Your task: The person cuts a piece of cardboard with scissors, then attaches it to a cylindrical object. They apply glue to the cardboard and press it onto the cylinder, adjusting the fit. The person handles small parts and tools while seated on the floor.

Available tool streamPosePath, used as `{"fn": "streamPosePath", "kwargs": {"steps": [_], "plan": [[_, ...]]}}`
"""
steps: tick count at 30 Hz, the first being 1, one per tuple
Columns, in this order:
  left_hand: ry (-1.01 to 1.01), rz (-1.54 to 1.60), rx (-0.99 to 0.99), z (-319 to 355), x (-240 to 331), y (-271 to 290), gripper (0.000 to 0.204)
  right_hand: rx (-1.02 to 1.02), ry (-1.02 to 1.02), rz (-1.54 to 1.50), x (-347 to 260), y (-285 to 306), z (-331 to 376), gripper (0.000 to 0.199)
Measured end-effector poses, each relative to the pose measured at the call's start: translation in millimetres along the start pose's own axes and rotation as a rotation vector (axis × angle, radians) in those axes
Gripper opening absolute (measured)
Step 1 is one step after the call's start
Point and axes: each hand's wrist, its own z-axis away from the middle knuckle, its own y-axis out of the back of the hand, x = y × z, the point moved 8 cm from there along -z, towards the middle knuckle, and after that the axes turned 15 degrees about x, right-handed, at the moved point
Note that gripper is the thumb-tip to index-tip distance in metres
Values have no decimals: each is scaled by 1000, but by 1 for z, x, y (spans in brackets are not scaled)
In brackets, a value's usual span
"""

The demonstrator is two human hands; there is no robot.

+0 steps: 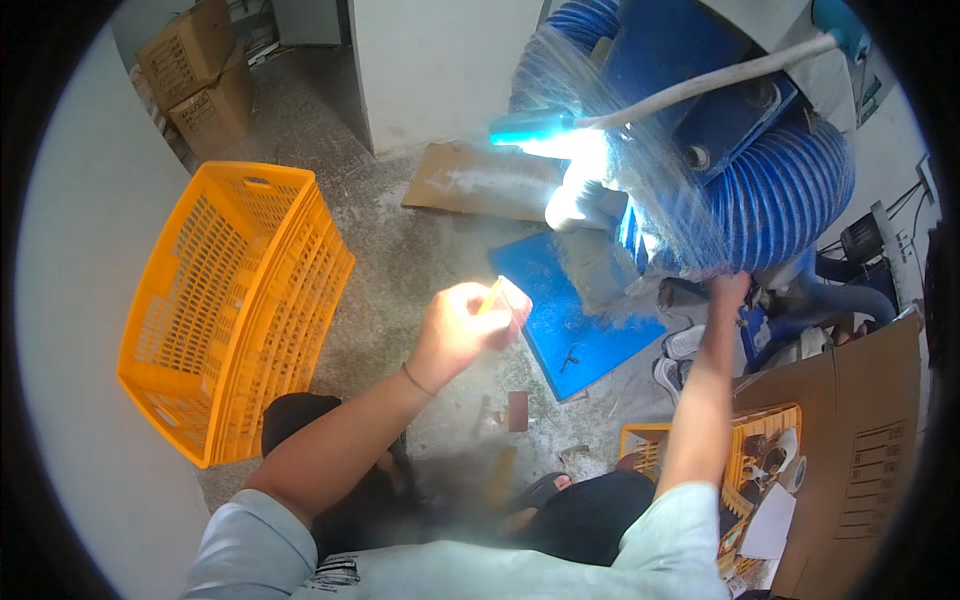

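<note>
My left hand is raised over the floor, left of the blue board. Its fingers and thumb are closed on a small flat piece with a yellow edge and a pinkish face; glare hides what it is. My right arm stretches forward to the right, and my right hand is at the underside of a ribbed blue hose. The fingers of that hand are hidden there. A bright work lamp on a bendable arm shines over the plastic-wrapped blue machine.
Stacked yellow crates stand at left, with cardboard boxes behind. A cardboard sheet and a reddish-brown square lie on the floor. At right are shoes, a yellow basket of small items and a large carton.
</note>
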Motion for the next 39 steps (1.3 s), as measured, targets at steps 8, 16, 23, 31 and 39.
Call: {"fn": "streamPosePath", "kwargs": {"steps": [8,16,23,31,39], "plan": [[-82,27,70,15,25,-5,9,-570,412,-209,-363,50,253,32],[-499,-242,258,10,74,5,43,-280,367,-364,-382,30,230,20],[-697,72,198,14,88,-15,48,-222,115,-499,-372,14,206,18],[-431,249,-58,0,56,-44,45,-211,174,-432,-369,5,192,22],[-405,123,-123,-3,57,-52,67,-217,153,-408,-362,5,189,22]]}}
